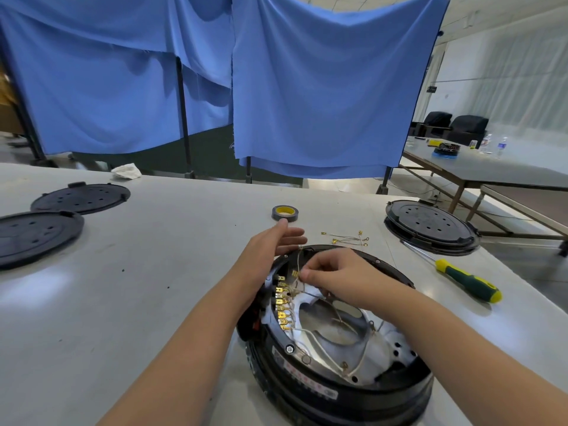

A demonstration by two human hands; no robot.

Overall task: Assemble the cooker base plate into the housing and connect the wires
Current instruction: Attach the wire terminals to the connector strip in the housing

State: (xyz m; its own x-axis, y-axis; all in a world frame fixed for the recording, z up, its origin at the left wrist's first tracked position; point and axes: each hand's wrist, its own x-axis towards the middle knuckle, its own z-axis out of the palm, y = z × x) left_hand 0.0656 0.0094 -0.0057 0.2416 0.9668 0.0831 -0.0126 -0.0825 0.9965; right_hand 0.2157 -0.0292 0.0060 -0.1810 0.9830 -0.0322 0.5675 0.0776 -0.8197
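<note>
A round black cooker housing (332, 392) lies upside down on the grey table in front of me. Inside it sits the silver metal base plate (335, 336) with white wires running across it. A row of brass terminals (281, 305) lines the housing's left inner edge. My left hand (270, 250) rests against the housing's far left rim with its fingers straight. My right hand (335, 275) is over the housing's far side and pinches a thin wire (299, 262) with a brass terminal near the top of the row.
Loose wires with brass ends (347, 238) lie just beyond the housing. A roll of tape (284, 213) stands farther back. A green and yellow screwdriver (461, 279) lies at right. Black round covers sit at left (33, 235) (81, 198) and at right (430, 226).
</note>
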